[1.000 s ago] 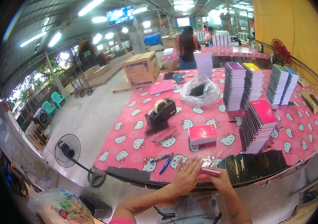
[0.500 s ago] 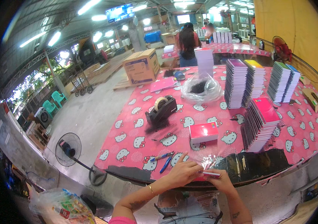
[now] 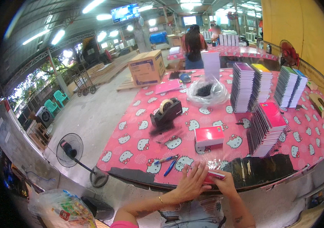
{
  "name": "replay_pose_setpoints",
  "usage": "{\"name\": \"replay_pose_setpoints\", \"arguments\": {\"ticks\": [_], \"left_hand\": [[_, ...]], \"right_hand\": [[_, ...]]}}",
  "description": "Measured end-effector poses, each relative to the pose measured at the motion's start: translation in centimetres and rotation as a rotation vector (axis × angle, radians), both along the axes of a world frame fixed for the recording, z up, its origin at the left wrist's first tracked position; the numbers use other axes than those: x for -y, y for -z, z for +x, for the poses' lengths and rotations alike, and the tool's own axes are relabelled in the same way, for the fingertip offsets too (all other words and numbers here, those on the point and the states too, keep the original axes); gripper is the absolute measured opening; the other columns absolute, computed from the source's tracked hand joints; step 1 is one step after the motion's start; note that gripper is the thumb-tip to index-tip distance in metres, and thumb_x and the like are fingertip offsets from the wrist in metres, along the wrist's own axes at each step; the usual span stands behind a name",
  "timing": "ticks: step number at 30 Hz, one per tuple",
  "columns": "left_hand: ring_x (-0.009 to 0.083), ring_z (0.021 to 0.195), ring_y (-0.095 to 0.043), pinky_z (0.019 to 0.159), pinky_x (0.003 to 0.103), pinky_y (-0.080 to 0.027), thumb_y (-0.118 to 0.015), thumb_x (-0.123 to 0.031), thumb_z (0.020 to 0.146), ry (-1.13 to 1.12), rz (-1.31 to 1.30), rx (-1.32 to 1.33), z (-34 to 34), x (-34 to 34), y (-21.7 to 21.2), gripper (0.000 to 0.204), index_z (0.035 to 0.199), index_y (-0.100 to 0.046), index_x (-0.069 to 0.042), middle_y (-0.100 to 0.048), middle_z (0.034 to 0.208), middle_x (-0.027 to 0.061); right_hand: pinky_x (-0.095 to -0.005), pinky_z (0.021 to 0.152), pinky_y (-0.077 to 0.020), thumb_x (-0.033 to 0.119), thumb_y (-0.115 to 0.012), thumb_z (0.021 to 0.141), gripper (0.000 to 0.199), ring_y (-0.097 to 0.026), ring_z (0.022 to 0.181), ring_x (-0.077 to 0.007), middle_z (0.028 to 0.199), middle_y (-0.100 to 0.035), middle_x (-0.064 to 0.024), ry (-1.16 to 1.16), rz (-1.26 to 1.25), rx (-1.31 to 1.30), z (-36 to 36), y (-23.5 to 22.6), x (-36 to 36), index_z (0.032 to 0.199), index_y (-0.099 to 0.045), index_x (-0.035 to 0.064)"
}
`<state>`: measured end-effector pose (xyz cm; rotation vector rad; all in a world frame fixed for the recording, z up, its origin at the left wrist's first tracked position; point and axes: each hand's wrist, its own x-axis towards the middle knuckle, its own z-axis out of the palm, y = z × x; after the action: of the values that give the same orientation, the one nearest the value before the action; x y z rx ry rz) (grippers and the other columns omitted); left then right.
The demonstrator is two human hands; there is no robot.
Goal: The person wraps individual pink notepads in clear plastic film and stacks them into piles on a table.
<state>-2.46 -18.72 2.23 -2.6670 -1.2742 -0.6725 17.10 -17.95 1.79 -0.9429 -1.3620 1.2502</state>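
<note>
My left hand (image 3: 192, 182) lies flat with fingers spread on a small red pack in clear plastic wrap (image 3: 213, 175) at the near edge of the pink cartoon-print table (image 3: 139, 129). Beside it, my right hand (image 3: 226, 184) grips the right end of the same pack. Two blue pens (image 3: 168, 163) lie just left of my hands. A red box (image 3: 208, 135) stands a little farther in. Right of my hands lies a dark stack of flat plastic sleeves (image 3: 261, 169).
A black tape dispenser (image 3: 165, 112) stands mid-table, with stacks of notebooks (image 3: 268, 127) and a clear plastic bag (image 3: 206, 92) to the right and behind. A cardboard box (image 3: 146, 68) sits at the far corner. A floor fan (image 3: 70, 149) stands left of the table. People work at a far table (image 3: 193, 45).
My hands have shifted slightly along the table's near edge with the wrapped pack; the left hand now lies flatter over it.
</note>
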Motion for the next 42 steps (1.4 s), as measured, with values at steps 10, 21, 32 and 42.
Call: {"name": "replay_pose_setpoints", "arguments": {"ticks": [10, 21, 32, 42], "left_hand": [[0.0378, 0.150, -0.019, 0.114, 0.066, -0.007, -0.047, -0.059, 0.096, 0.112, -0.048, 0.093, 0.5, 1.3, 1.2, 0.082, 0.150, -0.034, 0.002, -0.027, 0.159, 0.0219], [0.0409, 0.150, -0.017, 0.118, 0.062, -0.004, -0.050, -0.052, 0.097, 0.142, 0.019, 0.140, 0.6, 0.8, 2.4, 0.082, 0.152, -0.028, 0.004, -0.025, 0.159, 0.0247], [0.0325, 0.142, -0.038, 0.116, 0.063, -0.011, -0.054, -0.050, 0.095, 0.041, 0.044, -0.100, 2.1, -1.4, -2.2, 0.066, 0.142, -0.048, -0.004, -0.045, 0.149, 0.0185], [0.0352, 0.150, -0.021, 0.116, 0.064, -0.005, -0.044, -0.057, 0.098, 0.118, -0.013, 0.038, 2.7, -0.2, 0.5, 0.079, 0.152, -0.033, 0.000, -0.031, 0.157, 0.0206]], "right_hand": [[-0.0257, 0.080, -0.0530, 0.007, -0.072, 0.090, 0.031, -0.063, 0.092, -0.0089, 0.102, -0.072, -0.0031, 0.029, -0.089, -0.129, -0.2, -0.8, -0.4, 0.120, -0.068, -0.0011], [-0.0264, 0.080, -0.0534, 0.009, -0.070, 0.091, 0.029, -0.063, 0.093, -0.0090, 0.104, -0.073, -0.0025, -0.020, -0.024, 0.022, 0.7, 1.6, -1.6, 0.119, -0.069, 0.0002], [-0.0285, 0.075, -0.0530, 0.010, -0.071, 0.089, 0.032, -0.059, 0.084, -0.0068, 0.093, -0.070, -0.0039, -0.053, 0.065, 0.182, 1.4, 3.4, -1.8, 0.120, -0.068, 0.0019], [-0.0310, 0.076, -0.0541, 0.005, -0.066, 0.087, 0.039, -0.060, 0.085, -0.0089, 0.093, -0.072, -0.0103, -0.038, -0.005, 0.180, 1.7, 4.5, -2.2, 0.126, -0.063, 0.0007]]}}
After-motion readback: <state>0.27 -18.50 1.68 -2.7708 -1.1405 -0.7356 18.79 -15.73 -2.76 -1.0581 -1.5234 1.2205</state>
